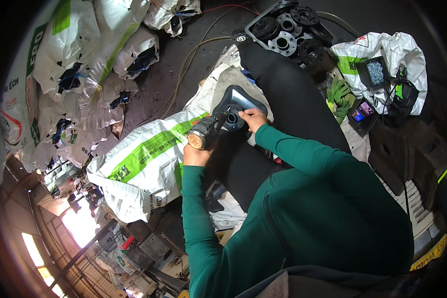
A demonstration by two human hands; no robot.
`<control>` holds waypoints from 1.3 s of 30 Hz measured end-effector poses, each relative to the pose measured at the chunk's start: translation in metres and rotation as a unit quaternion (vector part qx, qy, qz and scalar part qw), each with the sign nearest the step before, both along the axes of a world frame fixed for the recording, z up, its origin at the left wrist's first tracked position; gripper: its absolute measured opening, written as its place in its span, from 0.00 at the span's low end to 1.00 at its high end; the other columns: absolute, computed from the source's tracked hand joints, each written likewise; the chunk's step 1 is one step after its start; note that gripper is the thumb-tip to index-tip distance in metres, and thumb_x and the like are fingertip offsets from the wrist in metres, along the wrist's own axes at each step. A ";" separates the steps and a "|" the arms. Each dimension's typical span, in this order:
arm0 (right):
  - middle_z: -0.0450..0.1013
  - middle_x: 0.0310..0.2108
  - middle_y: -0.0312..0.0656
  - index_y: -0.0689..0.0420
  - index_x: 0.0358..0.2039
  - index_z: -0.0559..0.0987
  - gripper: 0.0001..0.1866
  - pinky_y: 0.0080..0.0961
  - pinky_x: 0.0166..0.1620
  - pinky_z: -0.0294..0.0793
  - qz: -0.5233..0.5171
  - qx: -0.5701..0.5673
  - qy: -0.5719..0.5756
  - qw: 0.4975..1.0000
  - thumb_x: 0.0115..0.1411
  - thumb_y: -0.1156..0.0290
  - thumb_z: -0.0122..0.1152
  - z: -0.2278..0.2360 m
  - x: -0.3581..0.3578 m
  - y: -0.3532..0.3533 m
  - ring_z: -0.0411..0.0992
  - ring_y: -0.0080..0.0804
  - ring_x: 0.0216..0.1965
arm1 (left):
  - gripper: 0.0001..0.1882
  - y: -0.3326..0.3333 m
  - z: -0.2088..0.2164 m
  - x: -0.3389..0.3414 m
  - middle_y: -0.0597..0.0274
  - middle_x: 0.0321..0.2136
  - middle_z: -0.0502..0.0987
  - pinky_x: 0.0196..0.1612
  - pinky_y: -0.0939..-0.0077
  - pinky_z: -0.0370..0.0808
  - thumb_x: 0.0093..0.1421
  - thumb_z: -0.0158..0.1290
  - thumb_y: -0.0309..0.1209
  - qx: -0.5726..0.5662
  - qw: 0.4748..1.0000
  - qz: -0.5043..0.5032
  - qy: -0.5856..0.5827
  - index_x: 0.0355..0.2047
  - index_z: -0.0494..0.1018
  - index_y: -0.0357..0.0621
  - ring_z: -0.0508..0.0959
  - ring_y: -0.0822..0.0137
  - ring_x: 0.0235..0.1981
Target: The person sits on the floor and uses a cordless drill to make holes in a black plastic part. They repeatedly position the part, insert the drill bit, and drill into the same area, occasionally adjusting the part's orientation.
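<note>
My left hand (197,156) is wrapped around the grip of a cordless drill (206,131), seen largely from its round rear end. The drill's nose points up and right, at a black round flange (232,120) with holes in it. Fingers of my right hand (254,119) are closed on the flange's right edge. The flange lies against the near end of a black part with a shiny, dish-like face (238,97). Whether the drill's tip touches a screw is too small to tell. Both pieces rest between my legs, over a white and green sack (154,149).
Several black flanges fill a crate (284,37) at the top. To the right are a black tray of small screws (374,72), green gloves (340,97) and a lit-screen device (363,113). Full white sacks (69,44) crowd the left; a hose (186,62) crosses the floor.
</note>
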State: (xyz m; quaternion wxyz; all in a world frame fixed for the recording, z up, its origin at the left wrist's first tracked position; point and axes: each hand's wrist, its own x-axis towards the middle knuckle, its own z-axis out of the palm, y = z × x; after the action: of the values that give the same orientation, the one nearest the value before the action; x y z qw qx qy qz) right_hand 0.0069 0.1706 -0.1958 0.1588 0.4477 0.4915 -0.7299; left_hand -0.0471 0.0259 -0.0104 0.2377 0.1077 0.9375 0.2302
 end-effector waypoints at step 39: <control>0.76 0.29 0.43 0.65 0.39 0.77 0.25 0.23 0.38 0.70 0.060 0.129 0.080 0.987 0.50 0.57 0.66 -0.016 -0.012 -0.003 0.73 0.27 0.30 | 0.21 0.008 0.000 0.019 0.53 0.34 0.78 0.42 0.70 0.73 0.46 0.61 0.33 0.006 0.999 -0.016 0.032 0.41 0.73 0.40 0.78 0.57 0.39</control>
State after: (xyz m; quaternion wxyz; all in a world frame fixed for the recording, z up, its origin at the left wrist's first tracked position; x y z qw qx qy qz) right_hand -0.0048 0.1680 -0.2123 0.1033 0.3742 0.6186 -0.6831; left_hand -0.0282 0.0339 -0.0104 0.2104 0.1311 0.9414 0.2289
